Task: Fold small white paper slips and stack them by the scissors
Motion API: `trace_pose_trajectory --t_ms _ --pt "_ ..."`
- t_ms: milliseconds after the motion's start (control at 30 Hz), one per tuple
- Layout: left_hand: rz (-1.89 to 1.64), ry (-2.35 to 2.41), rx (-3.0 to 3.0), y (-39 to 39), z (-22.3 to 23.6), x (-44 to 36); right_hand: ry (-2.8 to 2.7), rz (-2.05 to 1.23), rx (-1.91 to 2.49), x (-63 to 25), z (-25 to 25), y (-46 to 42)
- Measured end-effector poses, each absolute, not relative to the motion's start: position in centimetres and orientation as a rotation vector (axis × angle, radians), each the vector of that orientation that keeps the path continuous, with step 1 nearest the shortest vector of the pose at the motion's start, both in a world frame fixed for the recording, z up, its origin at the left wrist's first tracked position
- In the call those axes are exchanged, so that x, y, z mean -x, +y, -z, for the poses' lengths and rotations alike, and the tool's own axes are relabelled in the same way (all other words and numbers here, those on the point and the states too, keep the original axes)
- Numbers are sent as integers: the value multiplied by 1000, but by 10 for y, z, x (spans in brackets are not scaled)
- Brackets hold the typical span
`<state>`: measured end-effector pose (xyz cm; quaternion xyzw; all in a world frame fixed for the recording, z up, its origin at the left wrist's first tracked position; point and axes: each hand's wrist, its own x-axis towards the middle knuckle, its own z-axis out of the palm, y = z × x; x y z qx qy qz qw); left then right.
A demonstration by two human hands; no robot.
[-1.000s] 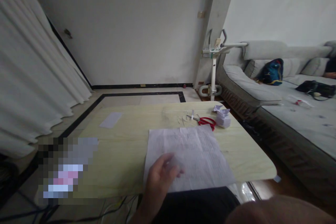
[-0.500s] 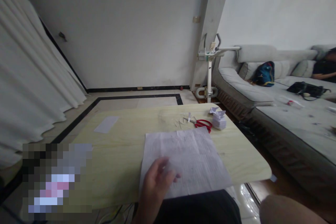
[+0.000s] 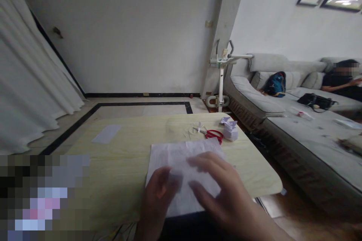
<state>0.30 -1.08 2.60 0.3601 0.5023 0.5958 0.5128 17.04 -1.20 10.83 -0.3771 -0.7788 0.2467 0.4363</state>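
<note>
My left hand (image 3: 157, 194) is closed in a pinch on a small pale piece of paper (image 3: 177, 176), blurred by motion, above a large creased sheet of paper (image 3: 165, 151). To its right, my right hand (image 3: 222, 186) is held over the same sheet with thumb and fingers apart and nothing between them. The sheet lies near the front edge of the wooden table (image 3: 121, 173). Just beyond its far right corner are red-handled scissors (image 3: 214, 134), with thin paper scraps by the blades. Small folded white paper pieces (image 3: 231, 132) stand beside the scissors.
A white paper rectangle (image 3: 106, 134) lies at the table's far left. Past the table's right side is a grey sofa (image 3: 311, 135) with a backpack (image 3: 275, 84), a black bag (image 3: 316, 101) and a seated person (image 3: 338, 79). White exercise equipment (image 3: 221, 83) stands behind the table.
My right hand has come into view from the lower right and is now over the sheet. My left hand stays over the sheet. The camera has turned slightly right.
</note>
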Motion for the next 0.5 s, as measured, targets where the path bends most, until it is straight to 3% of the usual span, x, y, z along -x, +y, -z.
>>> trace_pose_trajectory --t_ms 267,500 --pt "-1535 1190 -880 -22 -37 -18 -1684 -867 1015 -162 -58 0" --pt "-1485 1209 -946 -24 -34 -19 -1592 -952 1037 -160 -59 1"
